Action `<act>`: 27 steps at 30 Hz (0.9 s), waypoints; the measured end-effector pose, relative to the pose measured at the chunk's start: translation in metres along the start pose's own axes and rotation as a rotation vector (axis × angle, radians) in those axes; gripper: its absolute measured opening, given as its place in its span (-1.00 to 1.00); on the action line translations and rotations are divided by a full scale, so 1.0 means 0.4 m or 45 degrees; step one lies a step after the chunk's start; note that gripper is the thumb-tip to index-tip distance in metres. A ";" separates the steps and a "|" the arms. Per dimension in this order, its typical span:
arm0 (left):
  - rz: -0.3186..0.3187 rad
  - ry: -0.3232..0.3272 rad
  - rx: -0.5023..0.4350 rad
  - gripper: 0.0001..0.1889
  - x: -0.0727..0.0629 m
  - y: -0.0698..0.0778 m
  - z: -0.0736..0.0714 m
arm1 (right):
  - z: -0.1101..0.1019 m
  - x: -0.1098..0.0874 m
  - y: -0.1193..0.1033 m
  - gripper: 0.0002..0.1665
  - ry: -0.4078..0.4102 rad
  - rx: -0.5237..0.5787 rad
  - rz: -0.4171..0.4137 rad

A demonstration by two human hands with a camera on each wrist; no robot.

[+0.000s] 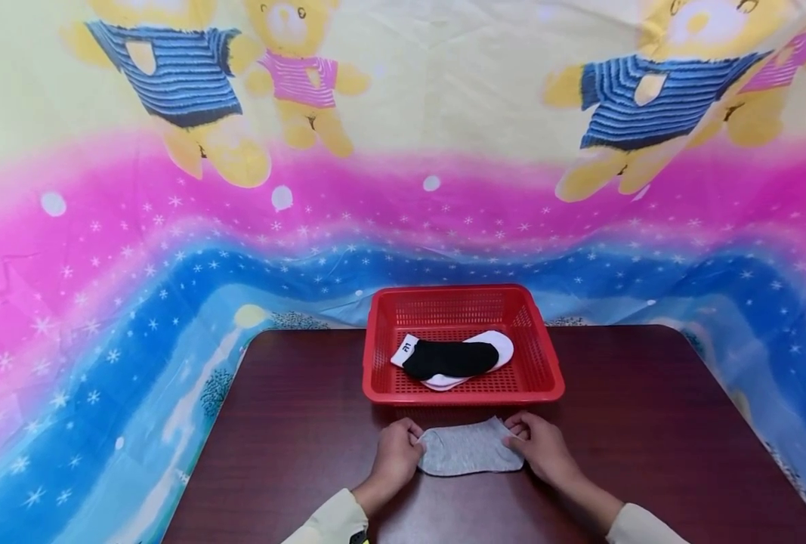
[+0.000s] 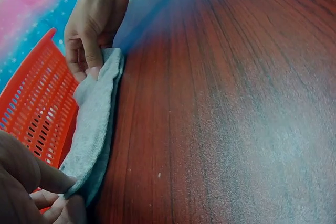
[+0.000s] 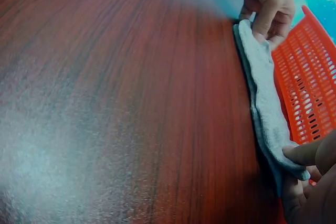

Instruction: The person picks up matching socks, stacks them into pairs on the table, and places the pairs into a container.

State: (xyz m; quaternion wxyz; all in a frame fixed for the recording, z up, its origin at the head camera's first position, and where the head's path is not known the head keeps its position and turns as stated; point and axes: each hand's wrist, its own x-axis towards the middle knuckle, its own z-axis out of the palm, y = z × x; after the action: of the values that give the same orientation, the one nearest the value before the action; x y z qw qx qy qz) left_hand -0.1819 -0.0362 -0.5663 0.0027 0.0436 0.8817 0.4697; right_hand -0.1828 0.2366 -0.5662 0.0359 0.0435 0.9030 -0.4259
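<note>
A light grey ankle sock is stretched sideways between both hands, close over the table in front of the red basket. My left hand pinches its left end between thumb and fingers. At the other end, my right hand pinches the corner by the opening. Two layers of grey fabric show along the edge in the left wrist view. The right wrist view shows the same sock running from one hand to the other, thumbs on top.
Just beyond the hands stands a red plastic basket with perforated walls. Inside lie a black sock with a white cuff and white fabric under it. The dark wooden table meets a patterned cloth at the back.
</note>
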 end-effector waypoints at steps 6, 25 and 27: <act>0.085 0.040 0.108 -0.79 -0.003 0.004 0.004 | 0.010 -0.003 0.004 -0.76 0.067 -0.013 -0.074; 0.189 0.065 0.202 -0.80 -0.007 0.004 0.009 | 0.011 -0.003 0.003 -0.75 0.058 -0.070 -0.051; 0.219 0.085 0.213 -0.80 -0.007 0.002 0.010 | 0.011 -0.001 0.005 -0.75 0.053 -0.075 -0.043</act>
State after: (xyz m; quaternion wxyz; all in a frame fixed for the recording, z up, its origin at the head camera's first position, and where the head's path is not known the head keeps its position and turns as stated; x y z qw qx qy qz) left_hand -0.1788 -0.0326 -0.5680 -0.0708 0.1035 0.9104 0.3943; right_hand -0.1821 0.2342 -0.5704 0.0112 0.0357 0.9164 -0.3985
